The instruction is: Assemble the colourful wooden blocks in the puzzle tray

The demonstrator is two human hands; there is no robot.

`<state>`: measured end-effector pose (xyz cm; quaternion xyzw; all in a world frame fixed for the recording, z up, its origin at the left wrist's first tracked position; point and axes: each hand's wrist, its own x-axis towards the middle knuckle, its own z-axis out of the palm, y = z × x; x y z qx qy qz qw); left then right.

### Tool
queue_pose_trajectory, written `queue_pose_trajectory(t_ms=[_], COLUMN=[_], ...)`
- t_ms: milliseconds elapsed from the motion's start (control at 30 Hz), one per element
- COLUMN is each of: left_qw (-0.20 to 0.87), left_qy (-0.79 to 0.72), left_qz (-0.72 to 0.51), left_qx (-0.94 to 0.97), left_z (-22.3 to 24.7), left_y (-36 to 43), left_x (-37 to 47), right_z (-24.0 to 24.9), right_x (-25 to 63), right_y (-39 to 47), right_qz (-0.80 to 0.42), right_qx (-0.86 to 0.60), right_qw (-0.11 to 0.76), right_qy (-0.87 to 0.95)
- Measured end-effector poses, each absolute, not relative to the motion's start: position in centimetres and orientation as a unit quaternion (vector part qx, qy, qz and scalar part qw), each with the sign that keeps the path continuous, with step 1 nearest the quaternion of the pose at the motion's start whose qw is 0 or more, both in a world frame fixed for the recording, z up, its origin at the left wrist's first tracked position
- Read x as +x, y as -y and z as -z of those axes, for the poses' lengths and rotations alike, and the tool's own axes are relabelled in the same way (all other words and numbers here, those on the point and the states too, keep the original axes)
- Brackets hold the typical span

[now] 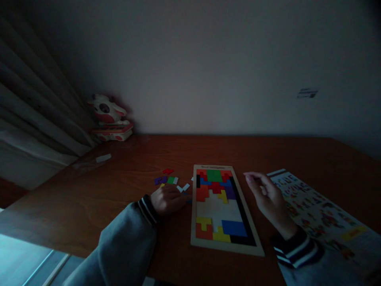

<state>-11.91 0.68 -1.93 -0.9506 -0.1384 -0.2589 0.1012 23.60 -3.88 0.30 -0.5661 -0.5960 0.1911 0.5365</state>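
Observation:
A wooden tetromino puzzle board (257, 250) lies on the table with coloured pieces set at its far and near ends. Bare pale base (217, 208) shows across its middle. My left hand (168, 198) rests low at the board's left edge, its fingers closed at a blue puzzle piece (189, 200), mostly hidden by the hand. Over the gap between the board and a printed sheet, my right hand (264, 194) is raised, thumb and fingertips together with nothing visible in them. Beyond my left hand lie loose pieces: red (168, 171), purple (160, 180), green (171, 180) and a white-looking angled one (183, 188).
The printed sheet (321, 214) with coloured figures lies on the right of the brown table (125, 178). A cow-shaped toy keyboard (111, 129) stands at the back left near the curtain (35, 99). A white strip (103, 158) lies in front of it. The wall closes off the back.

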Motion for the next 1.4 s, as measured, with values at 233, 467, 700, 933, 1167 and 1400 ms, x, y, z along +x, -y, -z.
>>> queue_pose_trajectory(t_ms=[233,467,700,933,1167,1400], left_qw=[0.104,0.062,-0.181,-0.304,-0.347,-0.390], left_qy=[0.106,0.214,0.316,0.315,0.293,0.283], left_qz=[0.241,0.372,0.438,0.425,0.397,0.380], left_qx=[-0.959,-0.901,-0.822,-0.792,-0.798,-0.790], left_z=[1.0,-1.0,-0.9,-0.2,0.3,-0.2], left_y=[-0.5,-0.1,-1.3,-0.6,0.4,0.7], left_x=[-12.6,-12.0,-5.1,-3.1,-3.1,-3.0], right_z=[0.1,-0.2,-3.4,-2.7,-2.8,-2.2], right_x=[24.1,23.6,19.6,19.0,20.3,20.0], right_y=[3.8,3.3,2.1,3.1,3.8,3.6], right_qz=[-0.200,-0.198,-0.271,-0.325,-0.348,-0.378], right_qx=[-0.559,-0.547,-0.491,-0.473,-0.470,-0.480], right_qw=[0.544,0.538,0.388,0.363,0.299,0.330], right_qy=[0.593,0.610,0.731,0.734,0.754,0.720])
